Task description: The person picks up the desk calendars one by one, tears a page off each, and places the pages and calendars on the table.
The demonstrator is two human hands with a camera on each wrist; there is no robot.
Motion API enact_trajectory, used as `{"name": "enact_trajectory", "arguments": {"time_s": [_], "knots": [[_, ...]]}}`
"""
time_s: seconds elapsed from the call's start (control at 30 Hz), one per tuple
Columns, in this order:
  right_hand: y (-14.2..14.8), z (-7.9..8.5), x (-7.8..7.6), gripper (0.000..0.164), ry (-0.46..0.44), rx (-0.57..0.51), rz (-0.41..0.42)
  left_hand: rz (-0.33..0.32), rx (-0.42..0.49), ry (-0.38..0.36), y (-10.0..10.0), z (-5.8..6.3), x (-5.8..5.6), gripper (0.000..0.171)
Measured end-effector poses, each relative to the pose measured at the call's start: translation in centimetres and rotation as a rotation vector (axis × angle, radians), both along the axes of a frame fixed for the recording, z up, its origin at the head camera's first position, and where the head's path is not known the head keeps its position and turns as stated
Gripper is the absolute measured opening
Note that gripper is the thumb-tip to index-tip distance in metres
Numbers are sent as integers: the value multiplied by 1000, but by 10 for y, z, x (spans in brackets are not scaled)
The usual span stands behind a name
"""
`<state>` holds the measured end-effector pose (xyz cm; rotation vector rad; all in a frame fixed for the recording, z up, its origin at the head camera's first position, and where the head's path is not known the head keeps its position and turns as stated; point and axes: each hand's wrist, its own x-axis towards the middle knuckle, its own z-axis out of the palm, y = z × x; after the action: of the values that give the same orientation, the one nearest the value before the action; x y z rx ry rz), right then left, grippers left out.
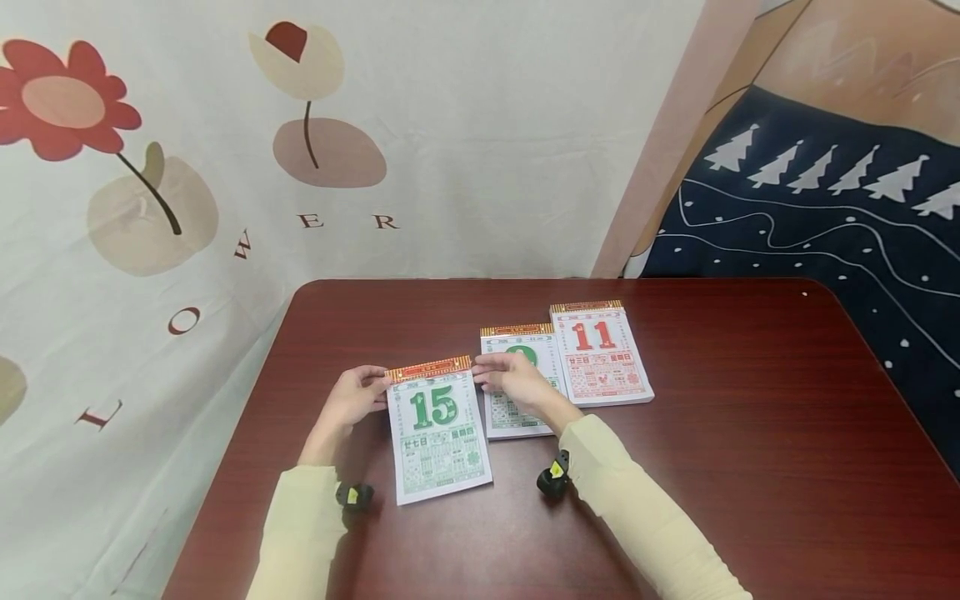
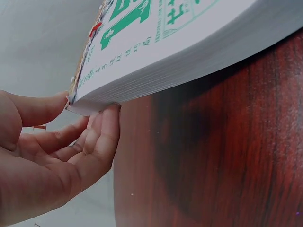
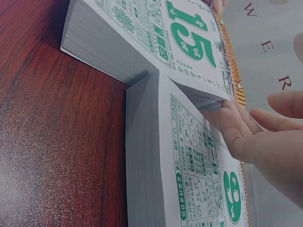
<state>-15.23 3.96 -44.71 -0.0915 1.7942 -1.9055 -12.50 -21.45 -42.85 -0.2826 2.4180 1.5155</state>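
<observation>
A thick tear-off calendar with a green 15 point(image 1: 438, 442) lies at a slight angle in the middle of the table. My left hand point(image 1: 356, 400) pinches its upper left corner, thumb at the top edge and fingers underneath, as the left wrist view shows. At the upper right corner, my right hand point(image 1: 517, 382) touches the pad with its fingertips, thumb held apart. Under that hand lies a second calendar with a green 9 point(image 3: 232, 196), partly covered by it in the head view. The 15 calendar's side meets this one.
A third calendar with a red 11 point(image 1: 600, 358) lies to the right, beside the second one. All are on a dark red wooden table point(image 1: 750, 467). Behind it hang a pale cloth with printed flowers point(image 1: 480, 167) and a dark blue cloth with white trees point(image 1: 810, 217).
</observation>
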Motion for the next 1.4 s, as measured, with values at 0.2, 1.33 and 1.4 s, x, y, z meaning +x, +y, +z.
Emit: {"name": "enact_trajectory", "arguments": {"time_s": [0.2, 1.33, 1.4], "knots": [[0, 1, -1, 37, -22, -11, -32, -6, 47, 14, 0, 8, 2, 25], [7, 10, 3, 23, 92, 76, -52, -96, 74, 92, 6, 37, 16, 23], [8, 12, 4, 22, 97, 64, -43, -88, 66, 94, 6, 39, 17, 24]]}}
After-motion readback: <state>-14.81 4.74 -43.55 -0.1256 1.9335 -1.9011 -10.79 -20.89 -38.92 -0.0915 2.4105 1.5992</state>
